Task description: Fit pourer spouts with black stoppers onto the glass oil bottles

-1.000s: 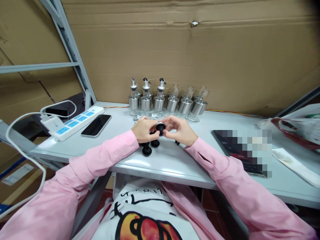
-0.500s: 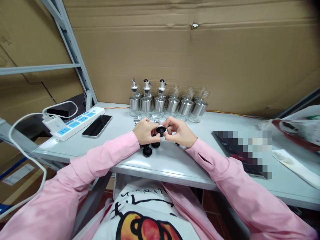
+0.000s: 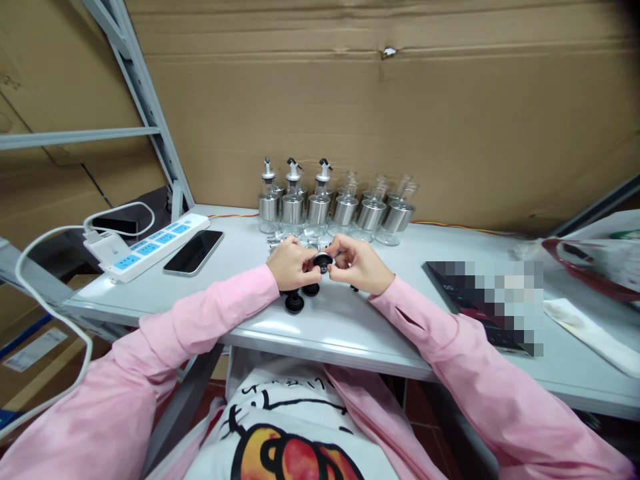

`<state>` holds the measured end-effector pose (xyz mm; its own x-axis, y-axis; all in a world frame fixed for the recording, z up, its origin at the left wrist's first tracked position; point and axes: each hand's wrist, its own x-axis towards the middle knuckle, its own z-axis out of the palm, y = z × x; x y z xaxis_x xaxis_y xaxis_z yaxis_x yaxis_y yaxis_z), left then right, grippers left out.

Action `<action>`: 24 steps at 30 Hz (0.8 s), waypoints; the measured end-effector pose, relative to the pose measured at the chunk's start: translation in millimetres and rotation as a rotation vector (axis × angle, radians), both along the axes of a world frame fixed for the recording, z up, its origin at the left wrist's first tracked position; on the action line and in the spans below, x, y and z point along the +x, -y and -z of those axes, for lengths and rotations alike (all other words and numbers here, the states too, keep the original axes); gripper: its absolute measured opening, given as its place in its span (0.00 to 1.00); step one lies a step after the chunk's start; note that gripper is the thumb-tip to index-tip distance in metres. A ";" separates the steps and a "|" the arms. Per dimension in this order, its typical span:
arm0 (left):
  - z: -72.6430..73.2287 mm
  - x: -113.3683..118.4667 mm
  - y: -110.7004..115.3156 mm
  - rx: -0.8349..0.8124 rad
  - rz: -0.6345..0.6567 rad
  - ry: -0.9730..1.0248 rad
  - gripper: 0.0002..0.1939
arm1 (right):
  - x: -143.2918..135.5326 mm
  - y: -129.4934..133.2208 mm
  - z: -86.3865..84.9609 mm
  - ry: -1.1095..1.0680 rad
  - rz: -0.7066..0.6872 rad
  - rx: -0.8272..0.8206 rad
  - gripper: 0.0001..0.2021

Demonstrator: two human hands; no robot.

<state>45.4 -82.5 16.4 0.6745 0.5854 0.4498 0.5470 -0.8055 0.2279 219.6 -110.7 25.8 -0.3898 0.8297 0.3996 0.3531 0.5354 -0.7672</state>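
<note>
Between my left hand (image 3: 294, 264) and my right hand (image 3: 359, 264) is a black bottle stopper (image 3: 323, 262) with a silvery rim. Fingertips of both hands close on it from either side, just above the table. Below my left hand, a loose black stopper (image 3: 294, 303) lies on the table, and another black stopper (image 3: 311, 289) sits partly under the fingers. Behind the hands lie several silvery pourer parts (image 3: 313, 235), half hidden. A small black piece (image 3: 355, 288) rests under my right hand.
Glass bottles with steel bands (image 3: 345, 210) stand in rows at the back; three front-left ones carry pourer tops (image 3: 293, 170). On the left are a phone (image 3: 194, 253) and a power strip (image 3: 160, 247). A dark tablet-like object (image 3: 450, 288), partly pixelated, and a white strip (image 3: 590, 337) lie right.
The stopper between my fingers has tilted slightly, showing more of its underside. Both hands stay in nearly the same place.
</note>
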 end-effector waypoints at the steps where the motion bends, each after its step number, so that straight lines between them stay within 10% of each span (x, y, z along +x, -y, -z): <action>1: -0.2 -0.2 0.2 0.012 0.000 0.001 0.10 | 0.0 0.0 -0.2 -0.008 0.000 0.001 0.07; 24: 7.7 -6.1 -10.0 0.013 0.155 0.277 0.18 | 7.3 -7.1 -1.2 -0.119 0.058 0.067 0.15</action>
